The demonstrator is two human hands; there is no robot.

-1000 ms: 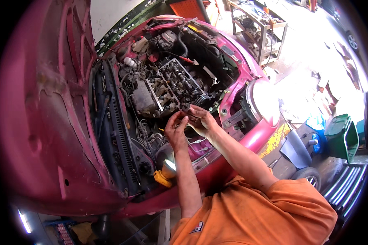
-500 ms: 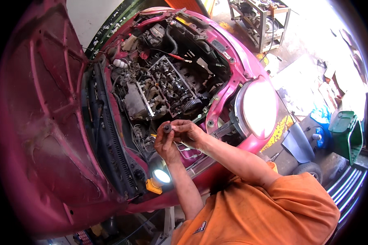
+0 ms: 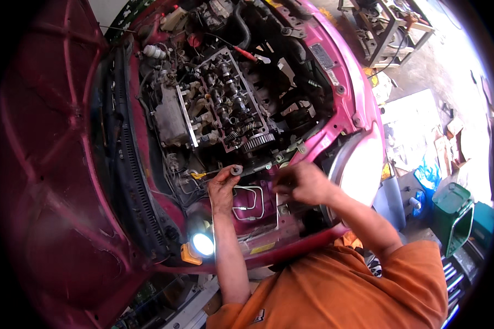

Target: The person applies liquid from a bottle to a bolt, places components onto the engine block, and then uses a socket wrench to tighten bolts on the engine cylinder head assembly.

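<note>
My left hand [image 3: 221, 189] is closed around a small round grey metal part [image 3: 236, 170], whose end has a dark centre; its exact kind does not show. It is held over the near side of the engine bay, in front of the opened engine. To the right, apart from it, hovers my right hand [image 3: 307, 183], smeared by motion, so its fingers do not show clearly. Beyond both hands lies the engine's uncovered cylinder head [image 3: 230, 101], with camshafts and a toothed gear [image 3: 259, 142] at its near end.
A lit work lamp [image 3: 203, 244] with a yellow body stands left of my left forearm. The raised pink bonnet [image 3: 49, 181] fills the left side. Thin metal pipes [image 3: 252, 203] run below my hands. A metal trolley [image 3: 389, 33] and a green bin [image 3: 452, 219] stand on the right.
My right hand has come away from the small metal part and swung right. My left hand keeps hold of the part. The head view has shifted closer over the engine.
</note>
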